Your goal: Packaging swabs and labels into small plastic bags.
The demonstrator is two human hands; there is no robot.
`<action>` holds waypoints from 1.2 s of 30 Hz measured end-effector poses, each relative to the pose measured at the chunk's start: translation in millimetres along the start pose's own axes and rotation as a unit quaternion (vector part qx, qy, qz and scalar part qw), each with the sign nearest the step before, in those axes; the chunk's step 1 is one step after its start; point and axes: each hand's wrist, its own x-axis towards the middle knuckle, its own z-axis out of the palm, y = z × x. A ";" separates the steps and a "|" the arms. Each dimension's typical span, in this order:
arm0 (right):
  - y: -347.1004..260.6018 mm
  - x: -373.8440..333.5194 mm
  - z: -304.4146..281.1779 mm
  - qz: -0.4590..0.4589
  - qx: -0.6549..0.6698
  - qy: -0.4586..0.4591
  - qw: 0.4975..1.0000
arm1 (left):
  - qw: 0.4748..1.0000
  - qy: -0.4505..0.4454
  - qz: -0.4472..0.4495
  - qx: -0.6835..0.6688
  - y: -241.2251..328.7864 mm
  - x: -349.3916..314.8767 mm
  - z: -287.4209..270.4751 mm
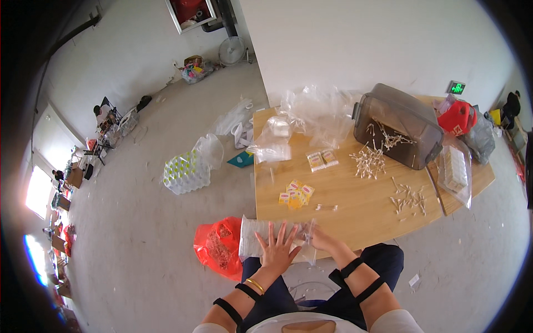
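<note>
A clear plastic bag with whitish contents (pixel 251 237) lies along the near edge of the table. My left hand (pixel 276 251) rests flat on it, fingers spread. At the bag's loose right end, my right hand (pixel 325 240) has its fingers closed on the film; the fingertips are partly hidden by the plastic. Just beyond the hands are a few cotton swabs (pixel 326 207) and a small heap of yellow-and-white cards (pixel 297 193). Two flat yellow-and-white packets (pixel 322 160) lie farther back. Loose cotton swabs (pixel 368 163) are heaped to the right, with more scattered swabs (pixel 408 198) nearer the edge.
A grey translucent bin (pixel 391 105) lies tipped on its side, swabs inside. Clear bags (pixel 316 114) cover the table's back left. A bagged white pack (pixel 455 169) and a red container (pixel 458 117) stand right. On the floor are a red bag (pixel 219 247) and green-capped bottles (pixel 186 173).
</note>
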 end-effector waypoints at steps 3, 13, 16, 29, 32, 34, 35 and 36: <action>-47.7 -10.2 -15.1 0.094 -0.097 0.043 0.990 | 1.000 0.007 -0.003 0.005 -7.2 -4.7 1.4; -28.7 -11.3 7.9 0.001 0.117 0.076 0.990 | 1.000 0.003 0.016 0.001 -4.7 -1.7 0.6; -32.0 -6.3 4.9 0.044 0.028 0.009 0.999 | 1.000 -0.001 0.010 0.004 -4.3 -2.8 1.0; 29.9 50.9 -111.7 0.217 0.047 0.287 0.932 | 0.999 -0.042 -0.006 0.007 -0.9 -0.5 -14.6; 76.4 95.4 -148.6 0.192 -0.015 0.320 0.928 | 0.999 -0.054 -0.001 -0.002 4.4 5.6 -13.5; 89.1 128.9 -158.0 0.224 -0.067 0.309 0.922 | 0.998 -0.057 0.001 -0.026 4.4 5.1 -15.5; 91.4 144.5 -157.4 0.254 -0.114 0.299 0.913 | 0.998 -0.057 -0.004 -0.028 3.7 3.9 -16.2; 94.0 156.7 -157.0 0.252 -0.115 0.295 0.914 | 0.998 -0.055 -0.001 -0.031 3.8 3.8 -16.3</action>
